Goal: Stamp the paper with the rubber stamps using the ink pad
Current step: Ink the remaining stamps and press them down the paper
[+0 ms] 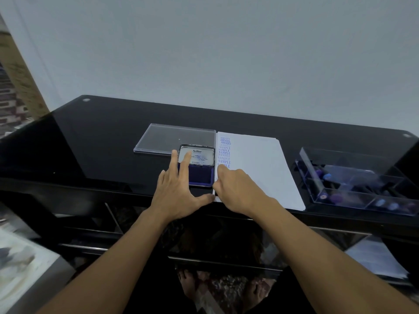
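Note:
A white paper stack (258, 168) lies on the black glass table (95, 137), with a column of blue AMENDED and SAMPLE prints down its left edge. The open ink pad (200, 176) sits just left of it, its Artline lid (196, 155) tilted up. My left hand (179, 191) rests with straight fingers on the pad's left side, and its thumb reaches toward the paper's near corner. My right hand (238, 189) curls over a small dark stamp (215, 193) at the paper's lower left edge; the hand hides most of the stamp.
A clear plastic cover (174, 137) lies flat behind the ink pad. A clear compartment box (353, 184) holding several stamps with purple tops stands at the right. The table's front edge runs just below my hands. A pale wall rises behind the table.

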`<state>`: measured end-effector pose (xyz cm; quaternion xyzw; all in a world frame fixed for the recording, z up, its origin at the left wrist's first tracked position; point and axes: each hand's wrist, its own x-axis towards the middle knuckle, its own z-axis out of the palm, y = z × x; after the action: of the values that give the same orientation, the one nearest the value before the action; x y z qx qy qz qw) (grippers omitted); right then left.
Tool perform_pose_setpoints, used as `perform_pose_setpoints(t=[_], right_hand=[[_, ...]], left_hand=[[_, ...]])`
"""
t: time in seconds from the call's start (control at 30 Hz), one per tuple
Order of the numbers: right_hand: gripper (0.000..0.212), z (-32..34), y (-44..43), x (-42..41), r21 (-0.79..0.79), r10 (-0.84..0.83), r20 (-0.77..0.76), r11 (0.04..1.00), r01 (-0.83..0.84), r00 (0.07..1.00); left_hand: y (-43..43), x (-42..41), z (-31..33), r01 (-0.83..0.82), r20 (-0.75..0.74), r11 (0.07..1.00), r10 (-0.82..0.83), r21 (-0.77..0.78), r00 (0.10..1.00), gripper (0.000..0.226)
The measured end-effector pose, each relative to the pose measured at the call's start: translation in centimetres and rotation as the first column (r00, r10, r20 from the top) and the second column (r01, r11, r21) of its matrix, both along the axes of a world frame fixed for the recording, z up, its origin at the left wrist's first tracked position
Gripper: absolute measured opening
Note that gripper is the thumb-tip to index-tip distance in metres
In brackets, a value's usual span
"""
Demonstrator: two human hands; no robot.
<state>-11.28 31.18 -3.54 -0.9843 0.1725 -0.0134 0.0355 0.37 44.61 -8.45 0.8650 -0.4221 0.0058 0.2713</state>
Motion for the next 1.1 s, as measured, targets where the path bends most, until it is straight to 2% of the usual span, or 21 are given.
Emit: perform_pose_setpoints(t=[0.17,0.37,0.57,0.7,0.83,1.03,1.1], right_hand=[[0.016,0.3,1.6,-1.1,0.064,-0.063,0.102,0.996,0.056,0.993],[0.019,0.0,0.7,-0.4,0.086,-0.077,0.057,0.994,0.072,0.995],[0.017,0.5,1.6,-1.0,0.146,-0.101,0.134,0.986,0.081,0.986],[0.011,0.6,2.4,-1.7,0.055,-0.052,0.138,0.998,0.045,0.989],[0.015,0.7,1.9,-1.1,0.171,-0.123,0.162,0.981,0.095,0.979],[0.016,1.0,1.2,-1.3,0.270,-0.112,0.091,0.959,0.084,0.990],[0.016,1.6,0.7,-1.6,0.351,-0.163,0.131,0.930,0.108,0.978]], left_hand=[[0.1,0.0,0.0,0.003,-0.014,1.000,-0.004,-0.005,1.000,0.130],[0.0,0.1,-0.1,-0.002,-0.010,1.000,0.002,0.006,1.000,0.131],[0.1,0.0,0.1,0.003,-0.014,1.000,-0.003,0.009,1.000,0.130],[0.1,0.0,0.2,0.004,-0.031,1.000,-0.004,0.006,1.000,0.131],[0.1,-0.1,0.3,-0.003,-0.022,1.000,0.003,0.018,1.000,0.131],[0.1,-0.2,0.4,-0.008,-0.019,0.999,0.008,0.032,1.000,0.130],[0.1,-0.2,0.4,-0.010,-0.025,0.999,0.011,0.036,1.000,0.128]])
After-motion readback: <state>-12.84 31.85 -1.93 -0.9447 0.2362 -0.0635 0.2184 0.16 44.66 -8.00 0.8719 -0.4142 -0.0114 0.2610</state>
